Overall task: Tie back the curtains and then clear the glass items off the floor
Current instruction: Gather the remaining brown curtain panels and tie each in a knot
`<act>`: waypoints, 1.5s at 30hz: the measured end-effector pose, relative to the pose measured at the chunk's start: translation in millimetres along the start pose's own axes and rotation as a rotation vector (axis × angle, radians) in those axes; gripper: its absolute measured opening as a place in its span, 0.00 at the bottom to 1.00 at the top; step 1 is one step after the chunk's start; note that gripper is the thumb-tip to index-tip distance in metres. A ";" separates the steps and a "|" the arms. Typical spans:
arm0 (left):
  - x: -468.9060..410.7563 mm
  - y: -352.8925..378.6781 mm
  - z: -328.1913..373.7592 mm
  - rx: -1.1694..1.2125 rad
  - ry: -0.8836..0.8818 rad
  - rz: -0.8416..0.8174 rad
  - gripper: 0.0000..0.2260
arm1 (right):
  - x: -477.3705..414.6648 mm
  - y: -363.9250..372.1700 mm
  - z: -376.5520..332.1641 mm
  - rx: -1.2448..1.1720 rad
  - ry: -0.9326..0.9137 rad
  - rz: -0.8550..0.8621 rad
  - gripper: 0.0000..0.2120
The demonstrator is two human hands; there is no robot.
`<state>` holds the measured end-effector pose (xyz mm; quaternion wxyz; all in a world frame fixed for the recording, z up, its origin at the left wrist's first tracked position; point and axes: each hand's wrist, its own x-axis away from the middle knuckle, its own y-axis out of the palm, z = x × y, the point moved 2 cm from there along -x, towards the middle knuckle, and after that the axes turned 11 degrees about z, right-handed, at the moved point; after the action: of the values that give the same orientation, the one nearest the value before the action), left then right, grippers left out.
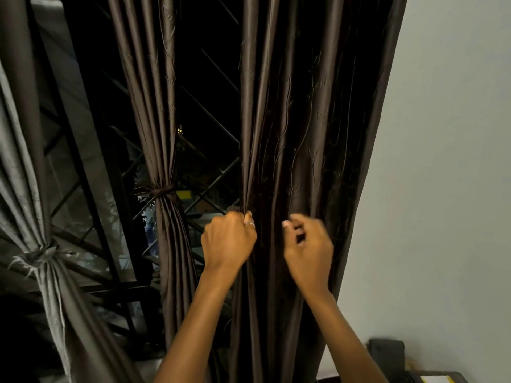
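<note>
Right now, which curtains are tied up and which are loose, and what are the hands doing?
Grey curtain: knotted back.
Middle brown curtain: tied back with a band.
Right brown curtain: hanging loose, not yet tied.
Left hand: gripping a fold of the right brown curtain.
Right hand: curled against that curtain, blurred; grip unclear.

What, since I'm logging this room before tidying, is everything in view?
grey curtain: one, grey, far left, knotted at its waist
tied brown curtain: one, dark brown, left of centre, bound with a tieback
loose brown curtain: one, dark brown, centre, hanging free
window grille: one, black, behind the curtains
wall: one, pale, right
dark box: one, black, bottom right corner, kind unclear
ring: one, silver, on the left hand
left hand: one, grips a fold of the loose brown curtain
right hand: one, blurred, fingers curled at the same curtain; grip unclear
</note>
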<state>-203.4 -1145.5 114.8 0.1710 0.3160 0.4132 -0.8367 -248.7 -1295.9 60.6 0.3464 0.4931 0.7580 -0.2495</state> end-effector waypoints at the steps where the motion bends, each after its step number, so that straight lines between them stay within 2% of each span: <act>1: -0.6 0.1 -2.5 0.001 0.003 -0.002 0.20 | -7.7 -5.5 0.6 0.034 0.020 0.081 0.14; 3: -2.1 0.4 -5.9 0.014 0.003 -0.002 0.20 | -24.9 -11.6 3.1 0.096 0.095 0.126 0.23; 5: -2.9 0.7 -7.6 0.036 0.004 -0.003 0.21 | -39.4 -10.0 8.2 0.150 0.157 0.036 0.30; 6: -3.0 0.5 -8.4 0.045 0.006 -0.005 0.22 | -45.5 -9.0 12.5 0.152 0.169 -0.028 0.29; 7: -3.4 0.2 -10.0 0.052 0.009 -0.005 0.23 | -50.1 -8.4 17.1 0.140 0.162 -0.078 0.24; 9: -5.8 -1.8 -16.1 0.059 0.007 0.003 0.24 | -59.3 -15.2 24.4 0.193 0.085 -0.092 0.06; 10: -8.1 -3.3 -20.8 0.062 -0.004 0.008 0.24 | -63.6 -20.4 27.7 0.225 0.068 -0.074 0.04; 12: -12.8 -5.6 -29.6 0.067 -0.025 0.011 0.24 | -71.1 -31.2 35.1 0.257 0.093 -0.034 0.11; 14: -14.8 -6.5 -33.5 0.062 -0.023 0.007 0.24 | -72.8 -36.3 36.4 0.262 0.123 -0.028 0.11; 22: 0.1 3.4 -15.7 0.147 0.065 -0.014 0.24 | -37.7 -19.9 24.0 0.133 0.066 -0.021 0.09; 28: 8.5 10.0 5.6 0.165 0.113 -0.044 0.23 | 0.7 12.6 -14.5 -0.017 -0.051 -0.114 0.05; 40: 4.9 17.9 -8.1 0.353 0.076 -0.084 0.24 | 17.8 32.4 -23.6 -0.085 0.023 -0.091 0.05; 45: 2.0 15.7 -4.1 0.412 0.032 -0.124 0.29 | 18.5 32.2 -23.5 -0.073 0.019 -0.083 0.05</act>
<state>-194.7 -1151.7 102.5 0.0444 0.3313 0.2548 -0.9074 -230.7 -1255.9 60.1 0.3460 0.4506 0.7898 -0.2311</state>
